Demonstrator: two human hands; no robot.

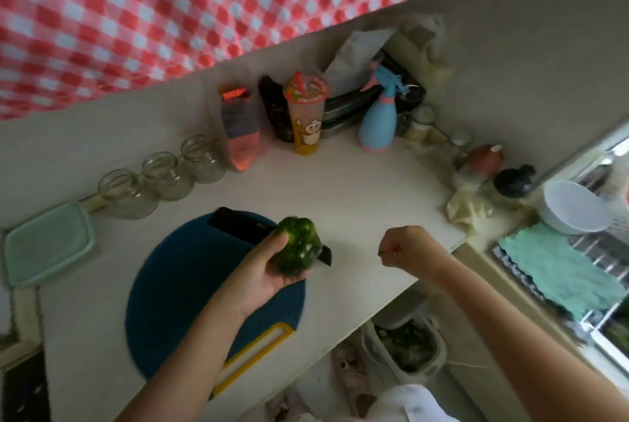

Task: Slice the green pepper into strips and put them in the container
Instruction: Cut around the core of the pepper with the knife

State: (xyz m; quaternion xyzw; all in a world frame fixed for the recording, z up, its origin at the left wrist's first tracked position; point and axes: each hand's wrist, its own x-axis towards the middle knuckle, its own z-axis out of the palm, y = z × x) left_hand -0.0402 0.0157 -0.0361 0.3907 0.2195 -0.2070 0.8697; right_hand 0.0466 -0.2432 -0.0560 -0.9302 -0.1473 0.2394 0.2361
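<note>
My left hand holds a whole green pepper above the right edge of a round blue cutting board. A black knife lies across the board's far side, its tip poking out from behind the pepper. My right hand hovers over the white counter to the right, fingers closed in a fist, possibly pinching something small that I cannot make out. A pale green container sits at the counter's left edge.
Three glass jars line the back left. A printed cup, blue spray bottle and packets stand at the back. A white bowl and green cloth sit by the sink at right. A bin is below the counter edge.
</note>
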